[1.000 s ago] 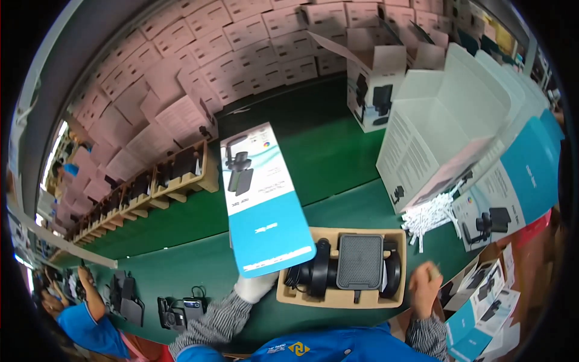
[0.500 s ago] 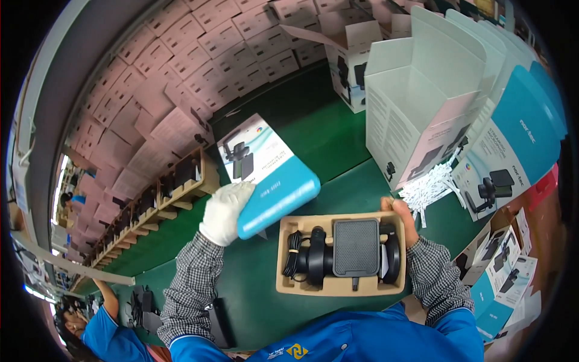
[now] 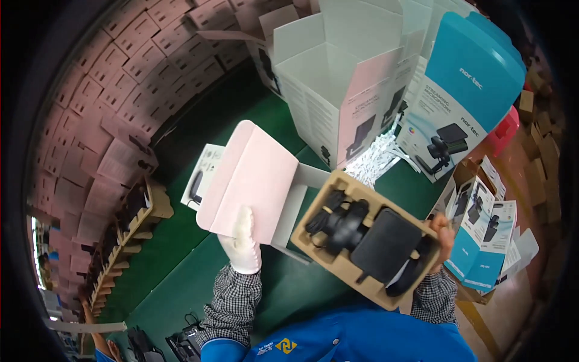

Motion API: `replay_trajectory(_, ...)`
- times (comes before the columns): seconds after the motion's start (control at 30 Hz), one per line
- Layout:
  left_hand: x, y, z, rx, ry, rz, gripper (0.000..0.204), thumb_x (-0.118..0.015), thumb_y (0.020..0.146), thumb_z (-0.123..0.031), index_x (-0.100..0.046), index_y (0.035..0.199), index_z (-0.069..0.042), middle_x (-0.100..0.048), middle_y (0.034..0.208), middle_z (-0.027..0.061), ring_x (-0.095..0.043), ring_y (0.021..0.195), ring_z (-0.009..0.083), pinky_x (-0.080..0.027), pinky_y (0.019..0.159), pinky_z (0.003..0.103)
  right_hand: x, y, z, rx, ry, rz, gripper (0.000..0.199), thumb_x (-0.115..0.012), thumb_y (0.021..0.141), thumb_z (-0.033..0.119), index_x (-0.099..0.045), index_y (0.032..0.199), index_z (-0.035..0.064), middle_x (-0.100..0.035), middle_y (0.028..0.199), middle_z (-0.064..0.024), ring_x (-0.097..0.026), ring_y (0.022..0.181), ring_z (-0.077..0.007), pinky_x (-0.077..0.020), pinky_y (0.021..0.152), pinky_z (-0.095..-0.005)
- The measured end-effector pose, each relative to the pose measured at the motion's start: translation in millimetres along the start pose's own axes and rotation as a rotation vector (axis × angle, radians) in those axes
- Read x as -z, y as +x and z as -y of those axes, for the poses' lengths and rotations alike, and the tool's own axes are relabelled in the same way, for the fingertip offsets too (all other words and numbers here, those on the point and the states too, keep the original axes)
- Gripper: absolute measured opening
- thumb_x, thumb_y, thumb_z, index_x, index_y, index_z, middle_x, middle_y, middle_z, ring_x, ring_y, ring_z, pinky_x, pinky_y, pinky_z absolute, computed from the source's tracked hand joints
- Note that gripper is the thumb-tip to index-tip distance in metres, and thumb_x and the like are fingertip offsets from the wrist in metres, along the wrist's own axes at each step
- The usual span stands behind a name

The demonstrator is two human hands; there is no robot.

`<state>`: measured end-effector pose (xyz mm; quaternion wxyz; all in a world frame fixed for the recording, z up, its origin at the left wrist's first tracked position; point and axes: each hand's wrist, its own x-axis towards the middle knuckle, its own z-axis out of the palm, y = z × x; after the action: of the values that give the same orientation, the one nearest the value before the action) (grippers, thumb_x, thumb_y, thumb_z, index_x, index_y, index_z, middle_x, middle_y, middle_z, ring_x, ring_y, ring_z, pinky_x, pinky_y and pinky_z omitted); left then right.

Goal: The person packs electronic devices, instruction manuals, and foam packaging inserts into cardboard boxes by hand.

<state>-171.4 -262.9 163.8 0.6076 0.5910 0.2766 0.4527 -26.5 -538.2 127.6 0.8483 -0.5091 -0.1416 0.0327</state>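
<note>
My left hand (image 3: 242, 244), in a white glove, grips a carton (image 3: 250, 181) by its raised flap. The carton's open mouth faces the tray. My right hand (image 3: 444, 238), with bare fingers, holds the right end of a brown moulded cardboard tray (image 3: 316, 250), tilted and lifted over the table. In the tray lie a black rectangular microphone (image 3: 389, 244), a round black stand part (image 3: 348, 226), a bundled black cable (image 3: 322, 220) and a dark curved part at the right end. The tray's left end is close to the carton's opening; whether they touch I cannot tell.
Opened cartons (image 3: 307, 78) and a blue-and-white carton (image 3: 464, 96) stand on the green table (image 3: 181, 253), beside white paper strips (image 3: 377, 160). Brown trays (image 3: 120, 241) line the left side. A box of printed cartons (image 3: 482, 241) is at right. Another person's arm shows lower left.
My left hand has turned and opened the carton, its flap now raised. My right hand has lifted the tray off the table and tilted it toward the carton. The view has shifted right.
</note>
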Motion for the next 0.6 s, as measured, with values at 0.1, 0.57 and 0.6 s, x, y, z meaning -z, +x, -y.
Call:
replay_trajectory(0.1, 0, -2, 3, 0.053, 0.137, 0.091, 0.043, -0.05, 0.087, -0.017, -0.041, 0.122, 0.007, -0.05, 0.12, 0.0161, -0.051, 0.106, 0.0245, -0.037, 0.094, 0.032, 9, -8, -9, -0.112, 0.112, 0.146, 0.02, -0.045, 0.075, 0.025, -0.037, 0.066, 0.0096, -0.047, 0.056, -0.0066, -0.039, 0.049, -0.013, -0.0345, 0.05, -0.0222)
replay_trajectory(0.57, 51, 5, -8, 0.093, 0.368, 0.147, 0.053, -0.042, 0.092, -0.03, -0.03, 0.13, 0.005, -0.04, 0.129, 0.018, -0.045, 0.113, 0.0246, -0.034, 0.097, 0.032, -98, -10, -65, -0.192, -0.067, -0.359, 0.028, -0.047, 0.076, 0.032, -0.041, 0.062, 0.0091, -0.046, 0.059, -0.0041, -0.037, 0.052, -0.0103, -0.0326, 0.05, -0.0215)
replay_trajectory(0.6, 53, 10, -8, 0.102, 0.345, 0.12, 0.054, -0.042, 0.092, -0.031, -0.029, 0.13, 0.005, -0.04, 0.13, 0.0181, -0.045, 0.114, 0.0244, -0.034, 0.097, 0.032, -96, -4, -69, -0.193, -0.056, -0.196, 0.028, -0.047, 0.076, 0.032, -0.041, 0.062, 0.0089, -0.046, 0.059, -0.0042, -0.037, 0.052, -0.0104, -0.0331, 0.05, -0.0217)
